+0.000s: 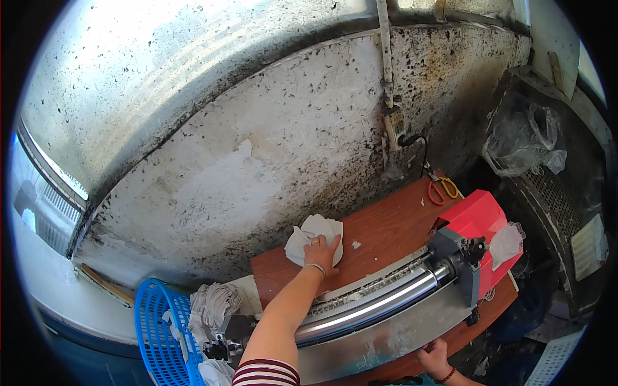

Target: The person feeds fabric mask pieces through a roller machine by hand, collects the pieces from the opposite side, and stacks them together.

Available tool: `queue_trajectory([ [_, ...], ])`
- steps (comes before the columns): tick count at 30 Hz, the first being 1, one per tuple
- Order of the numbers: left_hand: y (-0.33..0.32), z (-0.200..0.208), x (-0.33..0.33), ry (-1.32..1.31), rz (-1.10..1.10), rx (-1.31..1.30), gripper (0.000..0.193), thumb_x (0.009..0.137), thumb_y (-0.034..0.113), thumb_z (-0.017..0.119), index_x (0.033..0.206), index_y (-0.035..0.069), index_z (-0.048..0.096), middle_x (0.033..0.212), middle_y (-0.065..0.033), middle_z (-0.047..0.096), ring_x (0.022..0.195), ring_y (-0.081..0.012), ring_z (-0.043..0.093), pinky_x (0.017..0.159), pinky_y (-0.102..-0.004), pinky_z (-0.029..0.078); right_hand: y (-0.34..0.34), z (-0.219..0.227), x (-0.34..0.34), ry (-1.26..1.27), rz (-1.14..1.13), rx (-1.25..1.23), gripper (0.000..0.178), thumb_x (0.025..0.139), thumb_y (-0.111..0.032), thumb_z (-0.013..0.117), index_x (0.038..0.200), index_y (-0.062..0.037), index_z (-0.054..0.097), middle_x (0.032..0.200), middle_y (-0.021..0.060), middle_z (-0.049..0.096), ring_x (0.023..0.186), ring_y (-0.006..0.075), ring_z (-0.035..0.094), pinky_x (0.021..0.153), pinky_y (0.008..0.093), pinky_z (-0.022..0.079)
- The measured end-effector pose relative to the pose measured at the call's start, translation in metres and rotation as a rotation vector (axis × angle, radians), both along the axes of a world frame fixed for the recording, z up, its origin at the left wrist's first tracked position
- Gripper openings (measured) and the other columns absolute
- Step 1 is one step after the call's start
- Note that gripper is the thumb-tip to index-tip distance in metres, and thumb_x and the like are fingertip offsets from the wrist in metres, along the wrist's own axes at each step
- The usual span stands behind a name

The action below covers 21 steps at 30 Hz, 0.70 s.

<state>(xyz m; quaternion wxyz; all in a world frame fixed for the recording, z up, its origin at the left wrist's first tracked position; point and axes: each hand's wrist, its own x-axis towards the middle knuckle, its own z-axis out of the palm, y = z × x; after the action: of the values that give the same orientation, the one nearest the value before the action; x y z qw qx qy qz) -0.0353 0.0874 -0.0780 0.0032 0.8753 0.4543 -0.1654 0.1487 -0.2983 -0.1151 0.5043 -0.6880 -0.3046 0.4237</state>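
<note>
My left hand [320,253] reaches across a roller machine and rests on a small pile of white, soft-looking flat pieces [297,242], fingers spread over its top. The pile lies at the back left of a brown wood-grain table [393,212]. In front of it, the machine has a long shiny metal roller [370,307], a sloping metal plate [393,334] and a red housing [475,215] at its right end. At the plate's front edge is my right hand [436,360], its fingers curled in; whatever they hold, if anything, is hidden.
Scissors with red and yellow handles [443,190] lie at the table's back right. A blue plastic basket [149,331] and bundled pale cloth [215,302] stand left of the machine. A clear plastic bag [521,145] hangs at the right. The stained wall [257,174] rises behind the table.
</note>
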Motion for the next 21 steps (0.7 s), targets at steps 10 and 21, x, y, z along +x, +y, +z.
queue_trajectory([
  [10,0.019,-0.034,0.016,0.144,0.091,0.103,0.093,0.068,0.023,0.070,0.141,0.033,0.013,0.117,-0.0202,0.040,0.097,-0.0382,0.055,0.069,-0.0493,0.048,0.010,0.022,-0.003,0.192,0.048,-0.106,0.020,0.070,0.005,0.056,0.090,0.0037,0.058,0.079,-0.0005,0.060,0.076,0.0093,0.057,0.064,0.0231,0.045],
  [21,0.038,0.031,-0.034,-0.538,0.374,-0.068,0.091,0.065,0.018,0.068,0.139,0.022,0.016,0.121,-0.0269,0.042,0.100,-0.0417,0.052,0.085,-0.0425,0.046,-0.002,0.030,-0.006,0.081,-0.024,-0.086,0.015,0.072,0.003,0.060,0.071,-0.0009,0.045,0.064,0.0041,0.054,0.053,0.0132,0.059,0.043,0.0242,0.047],
])
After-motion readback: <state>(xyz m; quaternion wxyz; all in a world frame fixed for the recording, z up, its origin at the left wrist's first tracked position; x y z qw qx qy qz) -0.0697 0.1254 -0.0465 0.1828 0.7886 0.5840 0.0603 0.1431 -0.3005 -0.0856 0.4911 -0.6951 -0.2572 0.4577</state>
